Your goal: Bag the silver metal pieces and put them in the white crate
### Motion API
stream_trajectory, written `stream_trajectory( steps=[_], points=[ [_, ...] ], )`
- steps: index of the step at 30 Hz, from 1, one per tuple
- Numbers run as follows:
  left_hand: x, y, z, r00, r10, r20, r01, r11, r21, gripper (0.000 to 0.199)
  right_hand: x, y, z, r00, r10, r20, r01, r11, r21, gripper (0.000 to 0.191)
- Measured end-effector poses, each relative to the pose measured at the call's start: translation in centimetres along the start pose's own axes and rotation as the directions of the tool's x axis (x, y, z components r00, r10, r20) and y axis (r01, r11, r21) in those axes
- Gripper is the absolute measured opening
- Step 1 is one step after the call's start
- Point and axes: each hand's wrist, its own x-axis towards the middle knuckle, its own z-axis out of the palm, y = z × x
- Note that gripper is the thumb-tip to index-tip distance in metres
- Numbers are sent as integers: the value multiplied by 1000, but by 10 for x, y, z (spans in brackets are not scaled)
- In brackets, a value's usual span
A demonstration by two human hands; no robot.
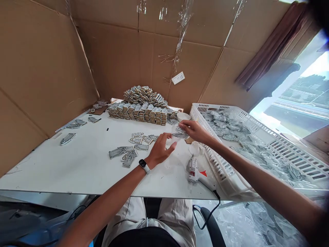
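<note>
My right hand [194,131] pinches a clear plastic bag [180,132] with a grey patterned piece showing through it. Just left of the bag, my left hand [161,150] has its thumb and fingers apart; its fingertips are at the bag's edge, and I cannot tell whether they touch it. A watch [144,165] is on my left wrist. Several loose grey arch-shaped pieces [130,157] lie on the white table left of my left hand, some overlapping. Behind them stands a big stacked pile of similar pieces [144,109].
At the right, a white plastic basket [280,140] holds many bagged pieces. A glue gun [193,169] with a cord lies near the front edge, close to my right forearm. A white bowl [183,116] sits behind my right hand. Cardboard walls [118,51] enclose the table [84,164].
</note>
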Motion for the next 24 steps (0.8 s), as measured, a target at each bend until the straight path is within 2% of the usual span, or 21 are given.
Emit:
stream_trajectory(
  steps=[2, 4, 6, 9, 12, 15, 18, 24],
  points=[
    [0, 1, 4, 994, -111, 4, 109, 966, -234, 59, 0, -6, -2, 1000, -27, 2, 27, 998, -60, 50],
    [3, 4, 9, 982, -179, 61, 188, 888, -419, 79, -1, -12, -3, 998, -61, 11, 62, 990, -126, 44],
    [6, 7, 12, 968, -200, 150, 250, 776, -579, 86, -2, -18, -3, 995, -95, 34, 100, 975, -200, 40],
    [7, 11, 17, 944, -230, 237, 329, 599, -731, 78, -3, -25, -1, 991, -117, 66, 132, 946, -296, 39],
    [5, 13, 19, 916, -298, 267, 388, 498, -775, 63, -4, -30, 1, 989, -140, 36, 144, 936, -320, 40],
    [2, 14, 19, 898, -324, 298, 420, 426, -801, 63, -3, -30, 3, 977, -213, 24, 211, 929, -304, 41],
    [1, 16, 16, 893, -322, 313, 432, 422, -797, 64, -1, -28, 0, 965, -263, -4, 249, 916, -314, 43],
    [1, 16, 16, 857, -295, 422, 510, 376, -773, 65, 2, -26, -12, 975, -220, -31, 201, 931, -305, 40]
  ],
)
